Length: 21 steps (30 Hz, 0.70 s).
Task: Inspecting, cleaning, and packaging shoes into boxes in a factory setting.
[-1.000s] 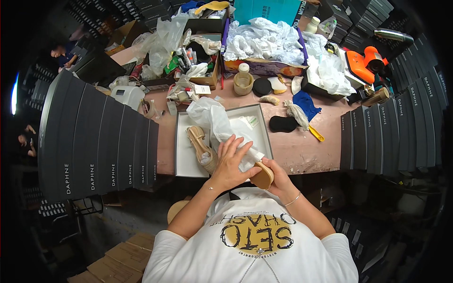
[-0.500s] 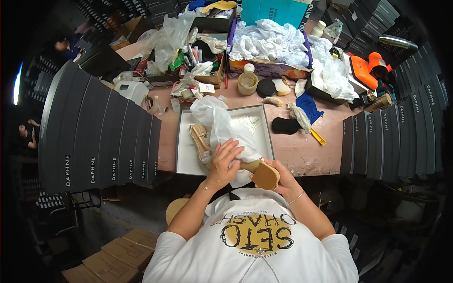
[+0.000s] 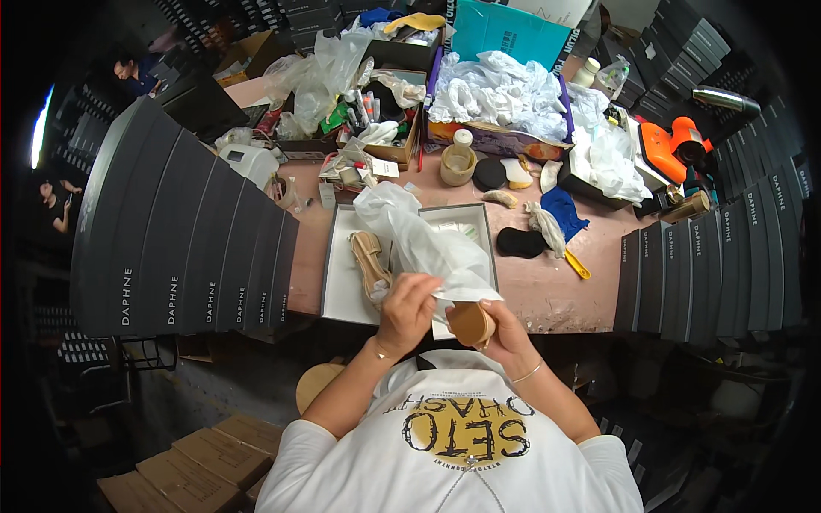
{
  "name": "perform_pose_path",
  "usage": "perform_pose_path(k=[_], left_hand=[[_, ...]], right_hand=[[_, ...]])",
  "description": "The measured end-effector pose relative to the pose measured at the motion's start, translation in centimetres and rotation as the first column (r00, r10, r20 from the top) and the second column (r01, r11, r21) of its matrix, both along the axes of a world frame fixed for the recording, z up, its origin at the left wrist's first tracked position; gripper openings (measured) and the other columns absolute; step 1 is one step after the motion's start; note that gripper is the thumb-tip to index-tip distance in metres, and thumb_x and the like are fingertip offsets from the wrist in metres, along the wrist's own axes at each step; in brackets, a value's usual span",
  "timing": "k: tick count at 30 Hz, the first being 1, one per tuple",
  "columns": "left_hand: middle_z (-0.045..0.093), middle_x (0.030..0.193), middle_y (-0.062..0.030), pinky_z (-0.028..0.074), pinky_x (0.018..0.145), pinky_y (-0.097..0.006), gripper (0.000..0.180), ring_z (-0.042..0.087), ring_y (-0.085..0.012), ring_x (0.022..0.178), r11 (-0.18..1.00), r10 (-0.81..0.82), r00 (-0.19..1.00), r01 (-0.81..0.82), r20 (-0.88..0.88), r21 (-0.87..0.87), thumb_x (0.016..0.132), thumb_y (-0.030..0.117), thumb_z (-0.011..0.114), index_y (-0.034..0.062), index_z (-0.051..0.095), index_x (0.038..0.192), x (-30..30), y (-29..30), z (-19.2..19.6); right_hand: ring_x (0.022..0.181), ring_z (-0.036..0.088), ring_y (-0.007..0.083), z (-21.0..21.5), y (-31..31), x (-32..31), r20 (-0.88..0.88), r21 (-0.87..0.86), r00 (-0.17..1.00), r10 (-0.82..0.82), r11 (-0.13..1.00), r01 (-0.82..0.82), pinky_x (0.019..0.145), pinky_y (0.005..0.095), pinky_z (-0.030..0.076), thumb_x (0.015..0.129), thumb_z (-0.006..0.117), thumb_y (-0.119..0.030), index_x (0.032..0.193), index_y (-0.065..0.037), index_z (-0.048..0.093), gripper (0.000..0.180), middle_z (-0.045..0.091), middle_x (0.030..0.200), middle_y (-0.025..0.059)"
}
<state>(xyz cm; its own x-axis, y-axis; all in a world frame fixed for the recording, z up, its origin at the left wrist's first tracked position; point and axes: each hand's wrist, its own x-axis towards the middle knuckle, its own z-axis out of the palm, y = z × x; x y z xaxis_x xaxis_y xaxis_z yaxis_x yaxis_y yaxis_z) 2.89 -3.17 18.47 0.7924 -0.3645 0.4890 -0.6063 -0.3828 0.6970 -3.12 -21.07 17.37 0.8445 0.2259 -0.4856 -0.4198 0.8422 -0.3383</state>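
My left hand [image 3: 405,315] is closed, its fingertips pinching the edge of a white tissue paper sheet [image 3: 432,248]. In my right hand [image 3: 509,333] is a tan sandal [image 3: 471,324], held with its sole facing me; the tissue hides much of it. Both hands are above the near edge of an open shoe box [image 3: 339,295], pale inside with a dark rim. A second beige strappy sandal [image 3: 369,263] lies at the box's left side, with white stuffing near its end. The draped tissue partly covers a printed slip in the box.
Stacked dark shoe boxes flank me at left [image 3: 184,248] and right [image 3: 684,265]. Behind stand a bin of crumpled white paper [image 3: 500,98], a small jar [image 3: 457,162] and an orange tool [image 3: 667,145]. A black pad [image 3: 520,243] and a yellow-handled brush [image 3: 578,264] lie right of the box.
The sandal in my right hand has tilted, its sole turning and shifting slightly left. The tissue now spreads over more of it, and my left fingers have closed into a pinch on the sheet.
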Motion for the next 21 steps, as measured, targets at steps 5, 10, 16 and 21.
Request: perform_pose_path(k=[5, 10, 16, 21], left_hand=[[0.057, 0.09, -0.0096, 0.048, 0.068, -0.035, 0.029, 0.057, -0.0272, 0.079, 0.957, -0.224, 0.951, 0.256, 0.211, -0.135, 0.071, 0.0, 0.066, 0.0015, 0.066, 0.1, -1.5, -3.5, 1.7], [0.057, 0.086, -0.0085, 0.048, 0.061, -0.033, 0.034, 0.057, -0.0245, 0.072, 0.931, -0.298, 0.941, 0.324, 0.162, -0.168, 0.07, -0.004, 0.065, 0.0013, 0.065, 0.104, -2.0, -4.0, 1.2], [0.057, 0.078, -0.0082, 0.048, 0.057, -0.032, 0.031, 0.057, -0.0228, 0.066, 0.947, -0.292, 0.954, 0.298, 0.066, -0.119, 0.073, -0.004, 0.064, 0.0007, 0.065, 0.104, -2.3, -1.9, -0.1], [0.059, 0.077, -0.0092, 0.05, 0.058, -0.031, 0.027, 0.059, -0.0247, 0.066, 0.843, -0.537, 0.843, 0.536, -0.011, -0.04, 0.073, -0.001, 0.067, 0.001, 0.064, 0.099, -3.7, -3.4, -1.6]], right_hand=[[0.112, 0.055, 0.0201, -2.8, 2.0, 1.1, 0.173, -0.2, 0.966, -0.191, 0.954, 0.225, 0.092, 0.0341, 0.047, 0.096, 0.046, -0.032, 0.13, -0.008, 0.046, 0.042, 0.055, 0.124, 0.0073], [0.116, 0.052, 0.0203, -4.9, -0.2, 1.6, 0.255, -0.13, 0.955, -0.155, 0.973, 0.193, 0.097, 0.0335, 0.045, 0.095, 0.05, -0.025, 0.134, -0.006, 0.042, 0.044, 0.052, 0.128, 0.0079], [0.118, 0.049, 0.0197, -2.9, -2.5, 0.9, 0.368, -0.624, 0.918, 0.145, 0.77, 0.129, 0.1, 0.0326, 0.042, 0.093, 0.052, -0.015, 0.136, -0.003, 0.038, 0.047, 0.049, 0.13, 0.0084], [0.118, 0.047, 0.0191, -13.5, -3.0, 0.3, 0.266, -0.106, 0.955, -0.135, 0.98, 0.169, 0.102, 0.0287, 0.039, 0.094, 0.049, -0.016, 0.136, -0.001, 0.038, 0.045, 0.048, 0.13, 0.0118]])
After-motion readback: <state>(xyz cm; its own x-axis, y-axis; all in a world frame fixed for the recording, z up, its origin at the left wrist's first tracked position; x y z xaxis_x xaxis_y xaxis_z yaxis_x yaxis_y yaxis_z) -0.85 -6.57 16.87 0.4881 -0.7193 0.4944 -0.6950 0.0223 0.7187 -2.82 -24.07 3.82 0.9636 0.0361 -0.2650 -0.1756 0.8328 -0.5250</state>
